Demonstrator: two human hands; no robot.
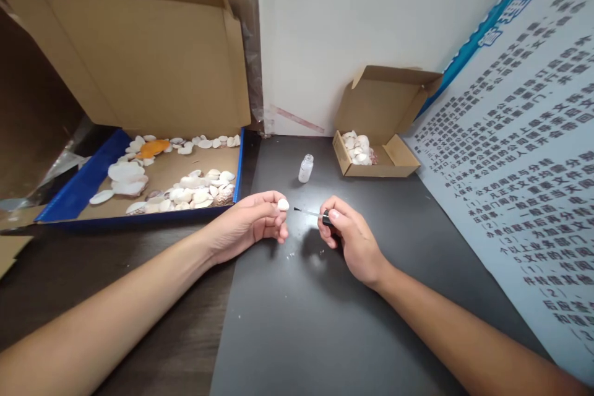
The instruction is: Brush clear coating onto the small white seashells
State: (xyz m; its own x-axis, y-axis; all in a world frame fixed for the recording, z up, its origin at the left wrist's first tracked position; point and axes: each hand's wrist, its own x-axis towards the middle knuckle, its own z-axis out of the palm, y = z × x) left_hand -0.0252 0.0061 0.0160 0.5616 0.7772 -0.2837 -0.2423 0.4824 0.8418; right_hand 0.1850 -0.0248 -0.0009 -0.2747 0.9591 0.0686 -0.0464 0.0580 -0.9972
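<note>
Between thumb and fingers, my left hand (254, 226) pinches a small white seashell (283, 204) above the dark mat. My right hand (350, 232) is closed round the black cap of a small brush (310, 213). Its thin clear stem points left, and the dark bristle tip is close to the shell, with a small gap between them. Behind both hands stands an uncapped little glass bottle (305, 169), upright, with whitish contents.
At left, a blue-edged cardboard box (158, 189) lies open with many shells and an orange piece (154, 148). A smaller open carton (377, 169) with white shells stands back right. A printed board (524, 154) leans along the right side. White specks dot the dark mat (283, 322).
</note>
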